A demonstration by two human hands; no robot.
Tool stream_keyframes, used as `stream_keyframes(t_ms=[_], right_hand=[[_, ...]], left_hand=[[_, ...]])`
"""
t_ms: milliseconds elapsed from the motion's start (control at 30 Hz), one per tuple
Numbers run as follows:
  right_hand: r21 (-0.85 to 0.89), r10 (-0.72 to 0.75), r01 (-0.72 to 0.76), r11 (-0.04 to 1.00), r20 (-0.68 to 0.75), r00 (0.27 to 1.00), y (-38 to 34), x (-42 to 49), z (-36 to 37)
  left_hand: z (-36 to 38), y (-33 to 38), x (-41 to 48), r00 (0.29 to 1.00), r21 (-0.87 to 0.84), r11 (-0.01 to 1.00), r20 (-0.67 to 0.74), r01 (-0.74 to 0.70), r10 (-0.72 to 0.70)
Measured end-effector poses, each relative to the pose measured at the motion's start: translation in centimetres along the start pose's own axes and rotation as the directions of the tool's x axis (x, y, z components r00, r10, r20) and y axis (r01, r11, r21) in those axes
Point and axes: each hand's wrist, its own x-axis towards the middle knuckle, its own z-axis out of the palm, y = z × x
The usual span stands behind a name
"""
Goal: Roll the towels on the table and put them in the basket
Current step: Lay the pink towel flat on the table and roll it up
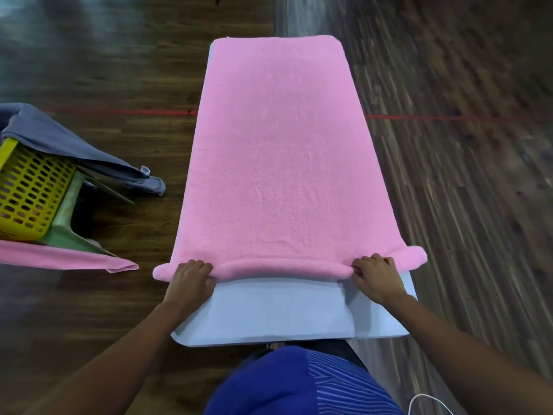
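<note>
- At the bottom centre of the frame, the pink towel [278, 151] lies flat along the tabletop [269, 310], its near edge turned over into a thin first roll.
- The left hand [191, 272] grips the roll toward its left end, fingers curled over the top. The right hand [375, 275] grips it the same way toward the right end.
- The two ends of the roll bulge out beyond each hand and look looser than the middle.
- To roll well from here, I judge both hands should push forward together, toward the top of the frame. That way the roll runs square to the towel's long sides and does not turn into a cone.
- Firm downward pressure while turning should give a tight core; a slack start would likely make a floppy bundle.
- Sliding the hands outward now and then would tuck in the loose ends.
- At the left edge of the frame, the yellow basket [30, 190] sits off the tabletop. A grey towel [59, 136] is draped over its rim and another pink cloth [74, 259] lies below it. The finished roll goes there.
</note>
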Motion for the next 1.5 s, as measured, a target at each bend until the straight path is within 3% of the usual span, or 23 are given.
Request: stream_keyframes(t_ms=[100,167,233,300,567,800,933,1067,1200,1333,1500], right_hand=[[-0.014,0.011,-0.009,1.000,0.134,0.991,-0.2,0.2,-0.7],[0.057,0.033,-0.037,0.998,0.069,0.997,-0.2,0.3,-0.1],[0.076,0.030,-0.023,0.997,-0.093,0.995,-0.3,0.3,0.5],[0.073,-0.013,0.026,0.997,-0.180,0.984,-0.5,0.0,0.9],[0.158,0.024,0.005,0.988,-0.181,0.983,-0.9,-1.8,3.0],[0.029,0.044,-0.044,0.999,0.005,0.999,-0.7,-0.3,-0.2],[0.059,0.084,-0.076,0.995,-0.145,0.986,-0.5,-0.1,0.7],[0.111,0.029,-0.009,0.994,-0.180,0.983,-0.5,-0.7,1.2],[0.128,0.015,0.003,0.992,-0.140,0.990,-0.6,-1.6,2.1],[0.121,0.066,-0.048,0.992,-0.152,0.986,-0.6,-0.7,1.5],[0.018,0.053,-0.053,0.998,0.042,0.998,-0.3,0.6,-0.5]], left_hand=[[-0.7,0.0,0.4,0.995,0.120,0.993,0.102,-0.003,-0.010],[-0.7,-0.3,0.5,0.999,0.150,0.989,0.037,0.002,-0.007],[-0.3,-0.2,0.3,0.998,0.123,0.992,-0.070,0.013,-0.004],[0.1,0.1,0.2,0.996,0.051,0.999,-0.090,0.010,-0.006],[1.2,0.3,-1.8,0.998,-0.017,1.000,-0.056,0.003,-0.004],[0.0,0.6,0.2,0.999,0.059,0.998,0.047,0.023,-0.026],[0.4,0.4,0.3,0.991,0.031,0.999,-0.130,0.019,-0.015],[1.1,0.7,-0.3,0.990,-0.028,1.000,-0.139,-0.006,0.001],[1.6,0.4,-1.3,0.999,-0.027,1.000,-0.046,-0.006,0.004],[1.2,0.6,-0.5,0.995,-0.064,0.997,-0.076,0.054,-0.059],[-0.1,0.4,0.8,0.999,0.013,0.999,0.035,0.031,-0.031]])
